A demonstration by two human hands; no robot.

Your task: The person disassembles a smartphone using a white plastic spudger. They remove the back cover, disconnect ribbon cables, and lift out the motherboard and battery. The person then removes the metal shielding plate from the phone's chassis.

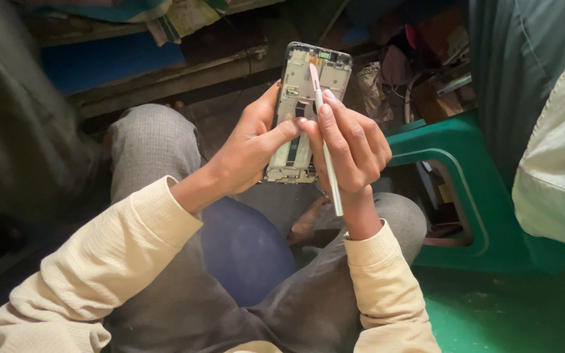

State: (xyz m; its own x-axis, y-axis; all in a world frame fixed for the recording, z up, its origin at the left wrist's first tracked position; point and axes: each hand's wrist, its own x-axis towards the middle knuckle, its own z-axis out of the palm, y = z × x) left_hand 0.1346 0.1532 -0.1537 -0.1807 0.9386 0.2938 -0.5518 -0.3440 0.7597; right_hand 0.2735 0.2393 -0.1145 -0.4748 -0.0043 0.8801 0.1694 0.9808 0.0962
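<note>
Left hand (250,147): clasps opened phone frame (305,111), thumb pressed on it. Right hand (354,147): pinches white prying tool (325,147), tip inside frame; prying underway.

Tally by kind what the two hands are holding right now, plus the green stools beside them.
Opened phone frame: 1, in the left hand
White pry tool: 1, in the right hand
Green plastic stool: 1
Total: 3
</note>
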